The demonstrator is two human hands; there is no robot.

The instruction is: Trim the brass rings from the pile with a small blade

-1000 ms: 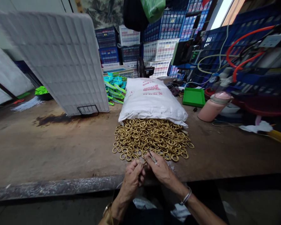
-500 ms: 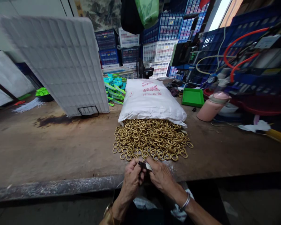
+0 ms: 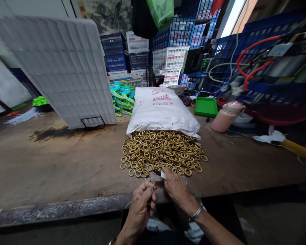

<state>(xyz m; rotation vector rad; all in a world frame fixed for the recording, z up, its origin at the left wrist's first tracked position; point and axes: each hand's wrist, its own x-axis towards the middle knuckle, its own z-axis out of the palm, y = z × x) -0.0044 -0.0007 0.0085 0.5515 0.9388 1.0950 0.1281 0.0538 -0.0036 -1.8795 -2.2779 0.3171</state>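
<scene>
Silver bracelet (image 3: 196, 211) on right wrist, just behind the grip. Left hand (image 3: 143, 202): thumb and fingers pinched together on what looks like one gold ring (image 3: 154, 183), seen nearly edge-on at the fingertips. Right hand (image 3: 177, 187): fingers closed round a small dark-and-white tool (image 3: 163, 175), dark tip pointing left; tool and held ring apart. Just beyond both grips: ring pile (image 3: 163, 153), loose on the brown table (image 3: 66, 163). Behind the pile, farther from the hands: white sack (image 3: 163, 109), red print on top. Ahead and right of right grip: pink bottle (image 3: 220, 121), then green tray (image 3: 206, 107). Farthest ahead: stacked crates (image 3: 170, 58).
</scene>
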